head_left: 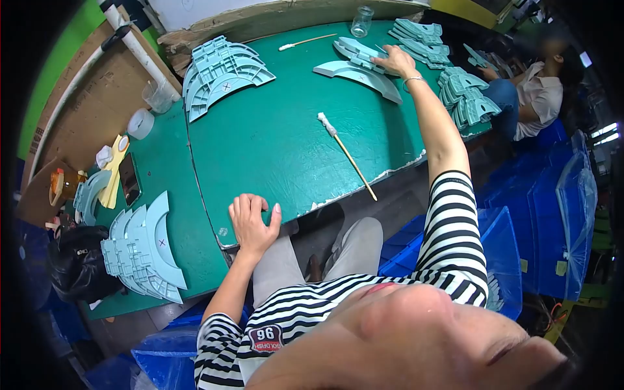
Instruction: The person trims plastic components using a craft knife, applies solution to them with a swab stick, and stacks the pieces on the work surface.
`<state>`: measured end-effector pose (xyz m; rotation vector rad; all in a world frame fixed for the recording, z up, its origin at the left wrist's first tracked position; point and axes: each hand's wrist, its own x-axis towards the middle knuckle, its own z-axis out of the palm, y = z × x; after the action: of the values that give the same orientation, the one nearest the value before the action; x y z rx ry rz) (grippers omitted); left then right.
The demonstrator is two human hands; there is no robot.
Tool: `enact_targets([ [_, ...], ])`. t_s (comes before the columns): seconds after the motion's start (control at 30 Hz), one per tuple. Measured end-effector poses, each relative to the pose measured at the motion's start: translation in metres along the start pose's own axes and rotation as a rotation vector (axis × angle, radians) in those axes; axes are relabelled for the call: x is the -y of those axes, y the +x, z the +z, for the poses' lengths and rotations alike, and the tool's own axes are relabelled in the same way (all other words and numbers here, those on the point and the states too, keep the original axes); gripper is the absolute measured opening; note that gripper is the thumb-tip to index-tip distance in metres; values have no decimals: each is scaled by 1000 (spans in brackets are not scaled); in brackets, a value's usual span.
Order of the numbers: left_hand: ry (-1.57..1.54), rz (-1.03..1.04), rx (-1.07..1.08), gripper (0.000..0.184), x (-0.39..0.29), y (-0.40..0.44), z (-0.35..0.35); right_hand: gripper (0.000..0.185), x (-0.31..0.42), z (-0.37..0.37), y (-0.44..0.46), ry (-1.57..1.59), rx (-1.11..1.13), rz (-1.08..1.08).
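My right hand (395,62) reaches to the far right of the green table, its fingers closed on the end of a light blue-green plastic part (356,52). Just in front of that part lies a curved part (361,77) marked with an X. My left hand (253,221) rests on the table's near edge with its fingers apart and nothing in it. Between my hands a wooden stick with a white wrapped tip (348,156) lies on the table, its lower end past the edge.
Stacks of similar parts stand at the back left (224,75), near left (144,247) and right (465,97). A glass jar (361,22), second stick (309,42), tape roll (140,123) and phone (129,179) lie about. Another person (538,97) sits at far right.
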<state>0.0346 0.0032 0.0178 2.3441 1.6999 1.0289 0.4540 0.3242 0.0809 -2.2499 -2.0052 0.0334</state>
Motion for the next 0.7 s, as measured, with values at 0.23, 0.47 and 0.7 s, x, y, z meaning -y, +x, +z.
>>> enact_targets([
  [0.23, -12, 60, 27, 23, -2, 1, -2, 78, -18, 15, 11, 133, 80, -58],
  [0.47, 6, 96, 6, 22, -4, 0, -4, 64, -7, 4, -28, 77, -279, -185],
  [0.7, 16, 129, -57, 22, -5, -3, -3, 63, 39, -60, -149, 375, -264, -353],
])
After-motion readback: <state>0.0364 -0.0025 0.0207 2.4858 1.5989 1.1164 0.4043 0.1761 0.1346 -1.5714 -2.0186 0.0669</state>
